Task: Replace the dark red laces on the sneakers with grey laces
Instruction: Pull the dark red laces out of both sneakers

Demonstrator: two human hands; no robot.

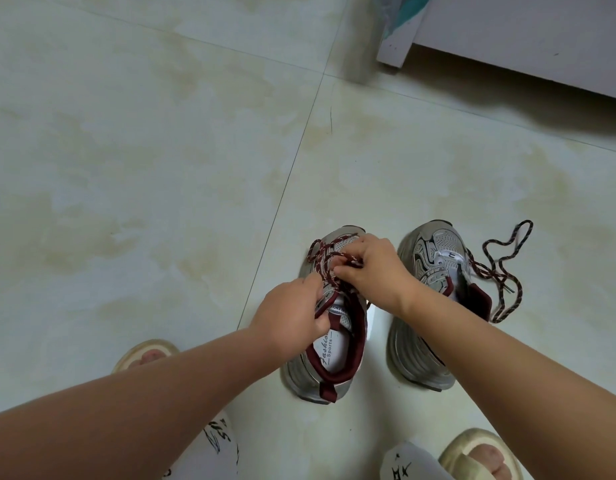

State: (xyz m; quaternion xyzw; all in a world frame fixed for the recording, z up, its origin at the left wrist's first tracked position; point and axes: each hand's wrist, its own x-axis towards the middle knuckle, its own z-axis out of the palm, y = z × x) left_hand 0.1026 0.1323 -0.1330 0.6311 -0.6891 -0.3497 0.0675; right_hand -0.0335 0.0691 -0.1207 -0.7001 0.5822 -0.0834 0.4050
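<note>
A dark red lace [325, 271] is pinched by both hands over the left sneaker [329, 327] on a pale tiled floor [126, 168]. The left hand [292, 320] is curled round the lace at the tongue; the right hand [372, 268] grips it nearer the toe. Just beside, the right sneaker [428, 306] is seen with its loosened lace [504, 268] spilled onto the tiles.
</note>
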